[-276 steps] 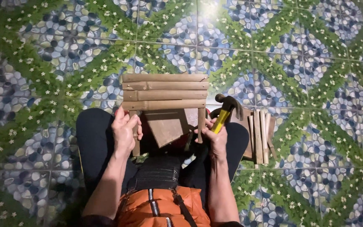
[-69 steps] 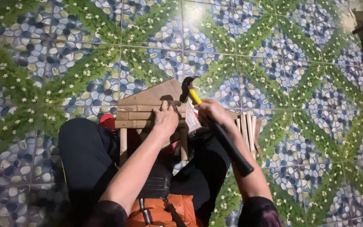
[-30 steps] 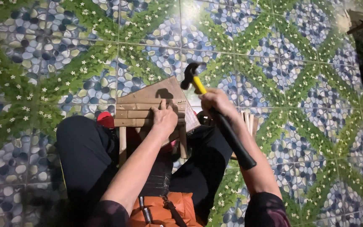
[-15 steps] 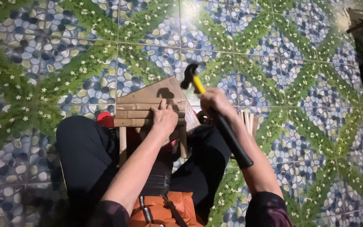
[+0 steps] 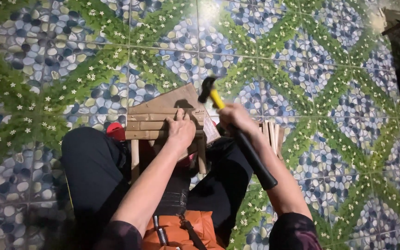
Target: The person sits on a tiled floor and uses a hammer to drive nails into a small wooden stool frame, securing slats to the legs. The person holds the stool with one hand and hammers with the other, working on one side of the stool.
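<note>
I see a small wooden frame (image 5: 165,125) propped across the knees, above a tiled floor (image 5: 302,69) patterned with pebbles and green vines. Several slats already lie side by side across its two upright legs, and a flat brown board (image 5: 181,99) sits at the top end, tilted toward the far side.

My left hand (image 5: 180,132) presses down on the slats, fingers spread over the upper edge and touching the board; whether it pinches a nail I cannot tell, the fingertips are too small to read. My right hand (image 5: 237,119) is clenched around the hammer (image 5: 237,134), gripping it close to the head where the handle is yellow, with the black grip trailing back along the forearm. The head hangs just above the right end of the top slat, beside the left fingers.

By my judgement the piece is partly built: the legs and a few slats are joined, and fixing at the top right corner is in hand. A bundle of loose slats (image 5: 270,134) lies on the floor just right of the right hand, so more pieces seem left to fit. Something red (image 5: 115,131) peeks out at the frame's left edge.
</note>
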